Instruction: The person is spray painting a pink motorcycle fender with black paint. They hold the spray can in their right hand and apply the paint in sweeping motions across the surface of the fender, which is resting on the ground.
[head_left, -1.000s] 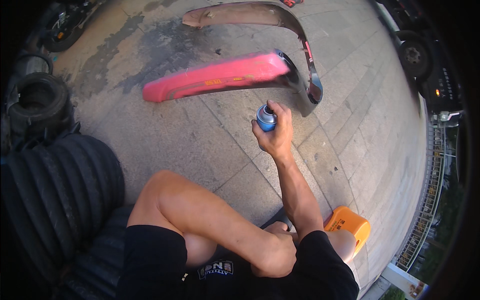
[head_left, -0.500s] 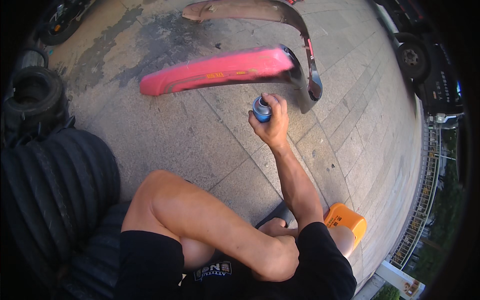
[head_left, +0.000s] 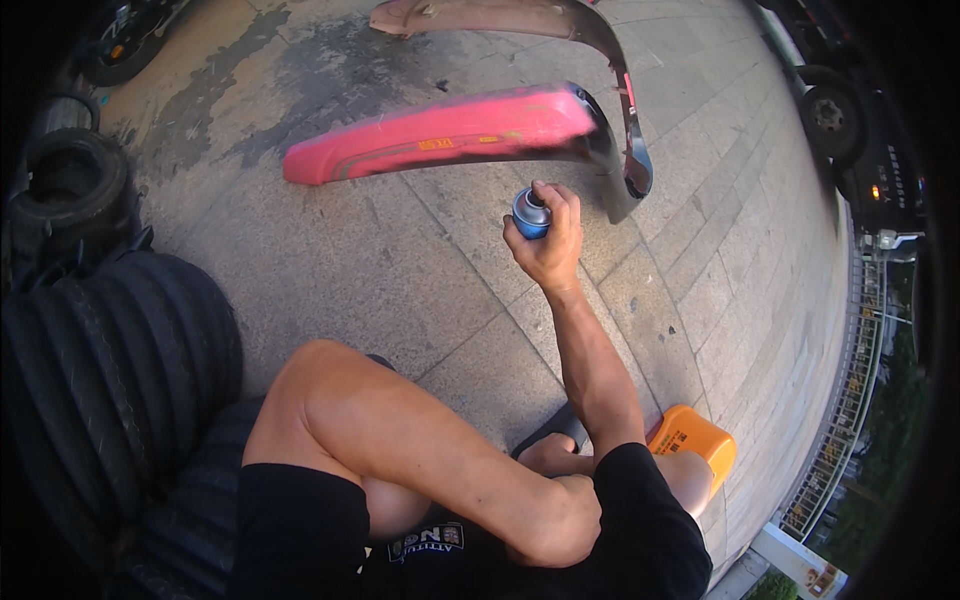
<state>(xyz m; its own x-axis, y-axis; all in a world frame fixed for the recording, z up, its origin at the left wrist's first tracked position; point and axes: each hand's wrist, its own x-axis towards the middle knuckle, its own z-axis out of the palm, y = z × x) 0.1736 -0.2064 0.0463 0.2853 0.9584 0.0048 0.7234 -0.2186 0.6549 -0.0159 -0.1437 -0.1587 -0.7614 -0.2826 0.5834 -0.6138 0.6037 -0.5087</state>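
Blue and silver, the can [head_left: 530, 214] sits in the right hand [head_left: 556, 252], which is closed around it with a finger at its dark top. Hand and can are over the paving [head_left: 400, 270], in front of the outstretched right forearm. Beyond them, slightly to the left, the pink panel [head_left: 450, 132] lies near the can but apart from it; its dark, bent end reaches past the hand on the right. A brownish panel [head_left: 480, 17] lies farther off. Where the left hand is, and how it is held, I cannot tell. An orange container [head_left: 705, 440] stands near the right elbow.
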